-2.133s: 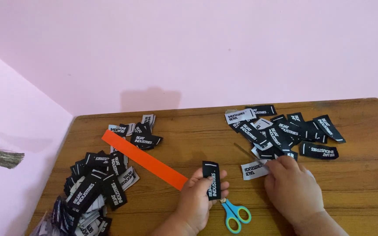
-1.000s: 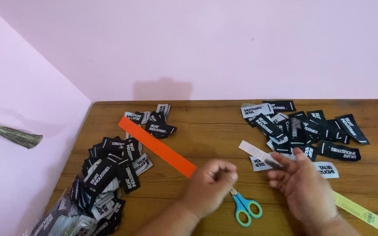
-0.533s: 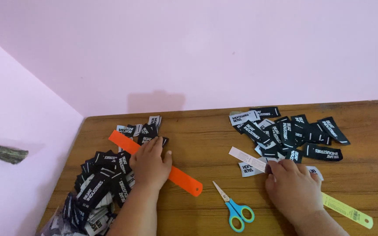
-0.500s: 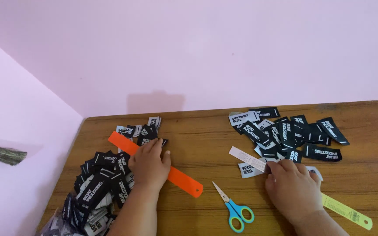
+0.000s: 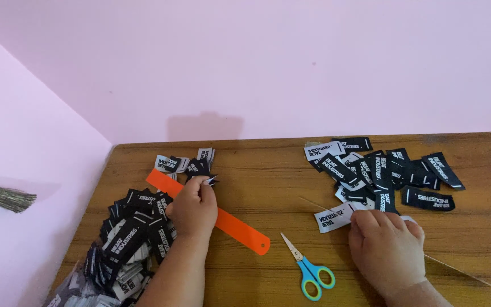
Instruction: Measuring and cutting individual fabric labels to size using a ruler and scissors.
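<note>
- Two hands are resting on the wooden table point(image 5: 268, 170).
- Your left hand point(image 5: 193, 207) is lying over the orange strip point(image 5: 240, 230), its fingertips pinching a black label point(image 5: 207, 179) at the edge of the left pile of labels point(image 5: 132, 239).
- Your right hand point(image 5: 386, 247) is curling palm-down beside a white label point(image 5: 332, 220), near the right pile of labels point(image 5: 382, 170); you cannot tell whether it is gripping anything.
- Blue scissors point(image 5: 309, 273) are lying shut between your hands, touching neither.
</note>
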